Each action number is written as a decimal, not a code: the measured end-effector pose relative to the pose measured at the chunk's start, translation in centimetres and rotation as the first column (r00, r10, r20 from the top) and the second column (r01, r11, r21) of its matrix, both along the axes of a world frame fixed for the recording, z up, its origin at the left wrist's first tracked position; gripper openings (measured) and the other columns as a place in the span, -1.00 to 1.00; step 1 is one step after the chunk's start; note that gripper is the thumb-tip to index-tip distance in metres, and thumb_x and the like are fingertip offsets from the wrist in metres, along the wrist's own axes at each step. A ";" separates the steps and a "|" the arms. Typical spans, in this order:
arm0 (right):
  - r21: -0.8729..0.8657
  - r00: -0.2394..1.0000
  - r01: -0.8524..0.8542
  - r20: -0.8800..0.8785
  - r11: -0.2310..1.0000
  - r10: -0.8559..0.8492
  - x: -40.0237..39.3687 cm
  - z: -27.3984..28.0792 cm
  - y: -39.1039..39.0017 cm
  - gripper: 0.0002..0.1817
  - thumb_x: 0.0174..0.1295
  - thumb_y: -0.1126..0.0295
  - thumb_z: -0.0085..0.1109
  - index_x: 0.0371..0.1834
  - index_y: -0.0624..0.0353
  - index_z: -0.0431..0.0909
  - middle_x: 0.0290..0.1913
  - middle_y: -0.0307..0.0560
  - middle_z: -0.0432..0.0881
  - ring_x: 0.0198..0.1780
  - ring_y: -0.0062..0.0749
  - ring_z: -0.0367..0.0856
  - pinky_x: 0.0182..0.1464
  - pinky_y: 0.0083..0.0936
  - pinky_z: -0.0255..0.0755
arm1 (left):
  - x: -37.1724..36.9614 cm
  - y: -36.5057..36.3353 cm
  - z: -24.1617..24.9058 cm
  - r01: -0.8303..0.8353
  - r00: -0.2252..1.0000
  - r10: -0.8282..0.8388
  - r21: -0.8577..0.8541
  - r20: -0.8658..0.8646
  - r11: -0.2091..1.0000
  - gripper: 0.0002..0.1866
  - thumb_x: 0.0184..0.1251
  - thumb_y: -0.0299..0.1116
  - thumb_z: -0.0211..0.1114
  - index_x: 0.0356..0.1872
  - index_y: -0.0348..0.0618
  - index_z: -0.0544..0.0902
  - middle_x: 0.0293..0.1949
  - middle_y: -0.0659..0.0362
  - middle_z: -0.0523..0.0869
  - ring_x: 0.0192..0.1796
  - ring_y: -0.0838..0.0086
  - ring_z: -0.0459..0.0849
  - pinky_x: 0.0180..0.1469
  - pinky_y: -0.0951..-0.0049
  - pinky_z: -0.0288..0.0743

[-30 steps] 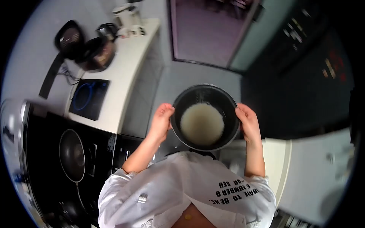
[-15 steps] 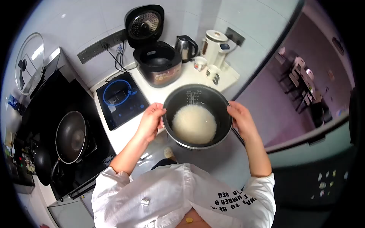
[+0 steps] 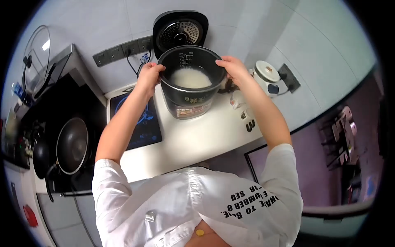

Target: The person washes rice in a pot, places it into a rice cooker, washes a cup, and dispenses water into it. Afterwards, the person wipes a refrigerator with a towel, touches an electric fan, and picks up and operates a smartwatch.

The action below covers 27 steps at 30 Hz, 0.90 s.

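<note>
Whereas a second ago I carried it mid-kitchen, both hands' fingers now grip the rice-filled inner pot [image 3: 191,78] rim, left hand [image 3: 150,75], right hand [image 3: 233,67], over the rice cooker [image 3: 190,108].

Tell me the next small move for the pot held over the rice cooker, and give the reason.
Probably lower the inner pot straight down until its rim seats. The left hand and right hand grip opposite sides of its rim, and it stands partly sunk in the rice cooker, most of its wall above the body. The lid is open behind, and the pot holds rice in water, so keep it level.
</note>
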State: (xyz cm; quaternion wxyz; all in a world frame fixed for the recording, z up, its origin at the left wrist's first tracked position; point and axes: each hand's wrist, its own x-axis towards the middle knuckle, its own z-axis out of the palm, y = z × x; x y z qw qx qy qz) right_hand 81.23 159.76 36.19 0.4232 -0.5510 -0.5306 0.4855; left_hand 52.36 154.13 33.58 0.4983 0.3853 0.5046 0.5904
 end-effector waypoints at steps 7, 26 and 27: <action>0.067 0.973 -0.217 0.093 0.974 0.211 -2.6 -4.6 10.3 -0.61 0.15 0.50 0.25 0.06 0.36 0.50 -0.11 0.00 0.65 -0.09 -0.32 0.61 -0.03 -0.45 0.45 | -0.8 7.3 -5.6 -0.293 0.925 0.295 0.045 -0.239 0.955 -0.73 -0.06 -0.58 0.31 -0.38 -0.13 0.39 -0.54 0.31 0.42 -0.53 0.59 0.38 -0.49 0.52 0.30; 0.301 0.924 -0.347 0.269 0.888 0.270 -0.4 -18.6 18.2 -0.64 0.11 0.46 0.18 0.00 0.34 0.53 -0.35 0.07 0.67 -0.31 -0.29 0.65 -0.22 -0.41 0.46 | 1.1 10.1 -14.8 -0.346 0.684 0.227 -0.034 -0.694 0.938 -0.59 -0.09 -0.36 0.36 -0.18 -0.37 0.53 -0.28 -0.07 0.68 -0.17 0.16 0.68 -0.08 0.29 0.51; 0.320 0.911 -0.351 0.336 0.880 0.241 -0.2 -19.1 18.2 -0.62 0.10 0.43 0.19 0.01 0.33 0.52 -0.34 0.11 0.66 -0.29 -0.18 0.65 -0.20 -0.35 0.46 | 1.3 9.8 -14.6 -0.351 0.620 0.216 -0.020 -0.754 0.936 -0.55 -0.10 -0.28 0.37 -0.17 -0.33 0.54 -0.29 -0.10 0.67 -0.16 0.08 0.67 -0.07 0.25 0.50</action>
